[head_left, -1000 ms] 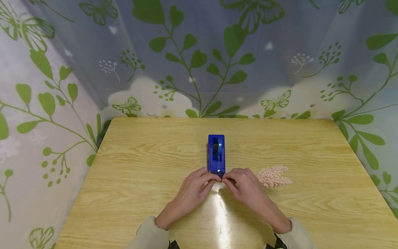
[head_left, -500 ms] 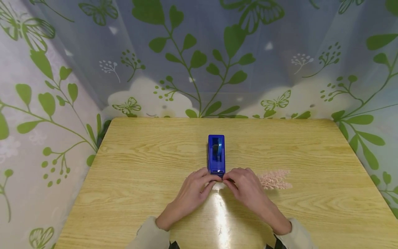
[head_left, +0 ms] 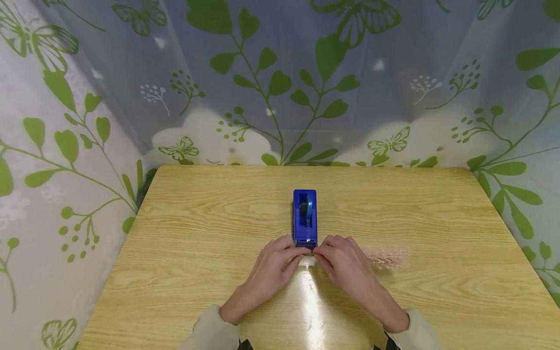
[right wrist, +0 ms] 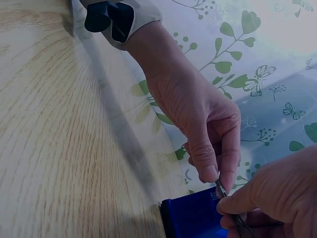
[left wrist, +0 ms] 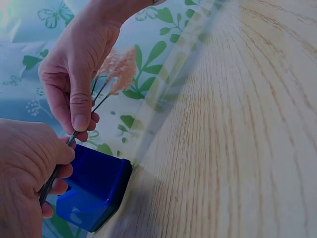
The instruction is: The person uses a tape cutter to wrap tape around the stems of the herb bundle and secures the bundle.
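A small bunch of artificial flowers with fluffy pink heads [head_left: 387, 257] lies across both hands, heads to the right. My left hand [head_left: 276, 262] pinches the stem end between thumb and fingers. Close beside it, my right hand [head_left: 345, 262] pinches the same dark stems [left wrist: 49, 186] nearer the heads. In the left wrist view, thin stems fan out to the pink flower heads [left wrist: 121, 72] beyond the right hand. Just past the fingertips stands a blue tape dispenser [head_left: 305, 218] with a roll inside. In the right wrist view, the dispenser [right wrist: 190, 215] sits behind the fingers.
The wooden table [head_left: 210, 209] reaches to a patterned curtain [head_left: 280, 97] with green leaves and butterflies at the back and sides. Light glares on the tabletop between the forearms. Dark straps or devices show near both sleeves.
The pink flower heads have turned about their stems, from a spread fan to a narrower cluster. Both hands stay almost in place, and the tape dispenser has not moved.
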The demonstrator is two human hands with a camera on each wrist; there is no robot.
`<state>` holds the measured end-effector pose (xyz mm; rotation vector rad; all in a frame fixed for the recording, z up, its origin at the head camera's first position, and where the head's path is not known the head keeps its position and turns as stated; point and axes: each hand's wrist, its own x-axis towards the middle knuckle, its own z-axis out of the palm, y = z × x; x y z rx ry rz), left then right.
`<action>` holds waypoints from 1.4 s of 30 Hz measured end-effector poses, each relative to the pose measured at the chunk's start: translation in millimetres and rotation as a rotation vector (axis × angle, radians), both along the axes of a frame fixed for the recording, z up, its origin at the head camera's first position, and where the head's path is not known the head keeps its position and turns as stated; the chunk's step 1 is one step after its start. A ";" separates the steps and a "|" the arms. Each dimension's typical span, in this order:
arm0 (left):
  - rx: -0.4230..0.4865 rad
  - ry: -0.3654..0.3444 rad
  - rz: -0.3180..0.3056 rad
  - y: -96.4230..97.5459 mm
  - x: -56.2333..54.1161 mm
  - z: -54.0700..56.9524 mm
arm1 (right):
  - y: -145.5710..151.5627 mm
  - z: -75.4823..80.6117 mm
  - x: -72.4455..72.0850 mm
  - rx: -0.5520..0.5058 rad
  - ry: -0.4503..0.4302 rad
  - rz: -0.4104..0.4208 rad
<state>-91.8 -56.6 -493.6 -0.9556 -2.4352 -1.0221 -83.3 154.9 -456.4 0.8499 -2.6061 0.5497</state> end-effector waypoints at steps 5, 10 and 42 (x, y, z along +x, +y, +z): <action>-0.011 -0.021 0.000 0.7 1.0 0.7 | 0.5 -1.4 -0.6 0.018 -0.004 0.010; -0.013 -0.052 0.003 1.7 2.5 2.7 | -0.6 -1.6 -0.6 0.025 0.005 0.008; -0.001 -0.317 -0.006 6.1 6.0 -2.0 | -5.8 -7.1 2.0 0.018 -0.083 0.004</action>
